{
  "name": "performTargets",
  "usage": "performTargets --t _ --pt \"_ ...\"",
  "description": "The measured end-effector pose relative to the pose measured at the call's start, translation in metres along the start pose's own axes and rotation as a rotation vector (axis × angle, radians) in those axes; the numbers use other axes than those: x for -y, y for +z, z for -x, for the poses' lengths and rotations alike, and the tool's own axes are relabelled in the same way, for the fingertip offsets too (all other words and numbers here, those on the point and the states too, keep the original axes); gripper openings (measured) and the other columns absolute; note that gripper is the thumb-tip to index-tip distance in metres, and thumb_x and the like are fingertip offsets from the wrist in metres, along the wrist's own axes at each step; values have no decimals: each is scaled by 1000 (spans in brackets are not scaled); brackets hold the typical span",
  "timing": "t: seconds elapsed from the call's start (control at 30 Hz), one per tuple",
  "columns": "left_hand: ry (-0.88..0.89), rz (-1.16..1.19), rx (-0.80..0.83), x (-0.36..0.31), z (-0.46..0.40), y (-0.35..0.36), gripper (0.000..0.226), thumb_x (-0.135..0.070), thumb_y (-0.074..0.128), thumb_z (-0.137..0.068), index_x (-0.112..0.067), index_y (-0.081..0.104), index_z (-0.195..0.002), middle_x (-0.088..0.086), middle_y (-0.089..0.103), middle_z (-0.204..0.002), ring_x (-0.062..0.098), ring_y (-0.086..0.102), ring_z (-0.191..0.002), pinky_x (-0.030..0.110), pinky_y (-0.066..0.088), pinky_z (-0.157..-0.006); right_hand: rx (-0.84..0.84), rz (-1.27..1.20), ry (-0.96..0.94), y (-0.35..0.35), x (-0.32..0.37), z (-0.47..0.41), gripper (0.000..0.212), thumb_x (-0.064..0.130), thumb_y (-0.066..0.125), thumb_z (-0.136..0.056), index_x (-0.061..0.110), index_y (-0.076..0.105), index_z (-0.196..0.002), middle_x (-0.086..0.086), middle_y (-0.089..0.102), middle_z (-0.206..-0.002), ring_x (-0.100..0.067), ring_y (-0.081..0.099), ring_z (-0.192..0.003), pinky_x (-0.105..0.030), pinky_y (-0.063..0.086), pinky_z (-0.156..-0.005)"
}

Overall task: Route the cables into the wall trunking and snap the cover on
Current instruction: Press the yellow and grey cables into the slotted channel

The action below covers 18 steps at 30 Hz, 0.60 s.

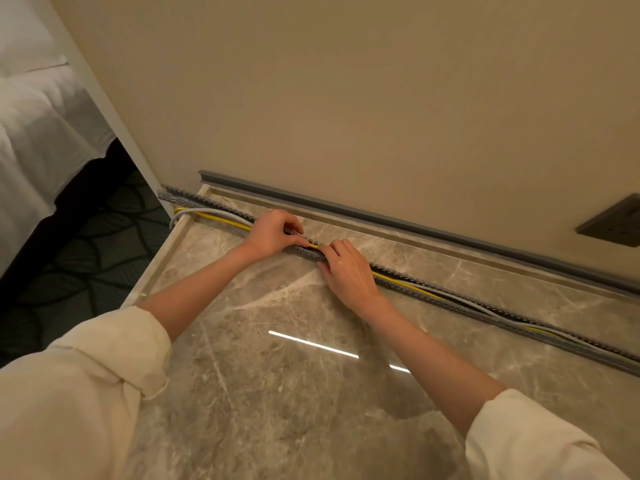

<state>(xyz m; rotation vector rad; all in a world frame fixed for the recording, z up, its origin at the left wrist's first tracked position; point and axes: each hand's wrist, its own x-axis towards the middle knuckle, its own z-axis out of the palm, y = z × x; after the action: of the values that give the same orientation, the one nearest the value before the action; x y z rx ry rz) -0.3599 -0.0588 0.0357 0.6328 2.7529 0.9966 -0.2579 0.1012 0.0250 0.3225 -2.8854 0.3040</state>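
A long grey slotted trunking [450, 293] lies across the marble top, running from the left corner to the right edge. Inside it run a yellow cable [225, 220], a grey cable [207, 212] and a black one; the cable ends loop out at the left end. The grey cover strip [346, 205] lies along the wall foot behind the trunking. My left hand [273, 232] pinches the trunking's walls and cables near its middle. My right hand [348, 273] presses fingertips on the trunking right beside it.
The marble top [277, 375] has a raised rim on the left. A dark wall socket [616, 221] sits at the right. A bed with white linen [41, 126] and dark patterned carpet [86, 244] lie to the left.
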Motion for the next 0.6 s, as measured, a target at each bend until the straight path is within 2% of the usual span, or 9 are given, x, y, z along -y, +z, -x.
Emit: performTargets --t 0.13,0.27,0.37,0.5,0.6 --pt "40 12 87 6 2 -13 27 -16 79 -72 -8 71 -96 10 73 -96 22 67 -91 27 49 -80 7 50 -4 4 -2 -1 14 11 65 -85 2 70 -95 -10 65 -87 -25 58 -84 -34 49 -69" --pt "154 -152 -7 17 17 -29 39 -25 80 -71 -5 68 -104 14 68 -103 28 61 -97 36 46 -85 46 32 24 7 -2 -4 20 14 57 -90 4 62 -106 -10 62 -99 -25 54 -92 -34 47 -79" --pt "159 -322 -59 33 31 -45 46 -22 80 -70 -3 65 -110 17 66 -108 33 59 -102 43 45 -90 42 4 39 7 0 -3 28 15 56 -90 8 54 -116 -9 61 -104 -24 53 -92 -34 46 -78" --pt "228 -441 -171 51 41 -61 36 -6 75 -74 3 65 -107 22 67 -106 39 62 -99 49 49 -89 58 27 44 7 3 -4 30 16 50 -94 10 53 -123 -9 60 -106 -24 52 -93 -33 45 -77" --pt "289 -506 -151 58 42 -70 32 -8 68 -82 1 62 -112 21 67 -107 37 63 -99 48 52 -86 29 1 80 7 7 -6 25 14 49 -94 7 58 -116 -10 61 -99 -24 52 -90 -34 46 -74"
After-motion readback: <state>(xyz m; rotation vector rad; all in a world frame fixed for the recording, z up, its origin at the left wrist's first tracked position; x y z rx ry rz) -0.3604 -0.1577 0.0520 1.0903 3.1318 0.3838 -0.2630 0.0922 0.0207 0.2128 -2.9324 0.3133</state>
